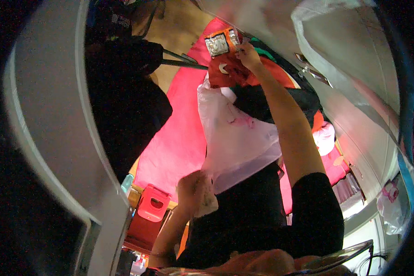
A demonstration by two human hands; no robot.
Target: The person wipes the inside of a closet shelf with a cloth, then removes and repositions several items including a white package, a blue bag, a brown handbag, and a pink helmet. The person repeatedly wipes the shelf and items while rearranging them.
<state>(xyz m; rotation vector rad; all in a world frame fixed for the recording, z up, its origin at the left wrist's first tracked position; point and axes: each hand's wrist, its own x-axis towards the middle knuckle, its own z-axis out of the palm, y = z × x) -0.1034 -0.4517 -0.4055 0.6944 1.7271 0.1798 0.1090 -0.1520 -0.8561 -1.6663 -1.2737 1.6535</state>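
Note:
My right hand (249,53) reaches far forward, its fingers closed on the edge of an orange packet (218,43) with a pale printed panel. Low in front of me, my left hand (193,193) grips the gathered end of a whitish translucent plastic bag (238,138) with pink print. The bag hangs spread between my left hand and a rust-red cloth (224,70), which lies just below the packet. Dark fabric (255,100) lies beside the bag, under my right forearm. A pink-red cloth (179,120) is spread beneath these things.
Black garments or bags (124,96) hang at the left beside a pale panel (51,103). A red plastic stool (153,203) stands lower left. Grey metal tubes (183,62) reach over the pink-red cloth. Pale sheeting (348,51) curves along the right, with another plastic bag (393,207) below.

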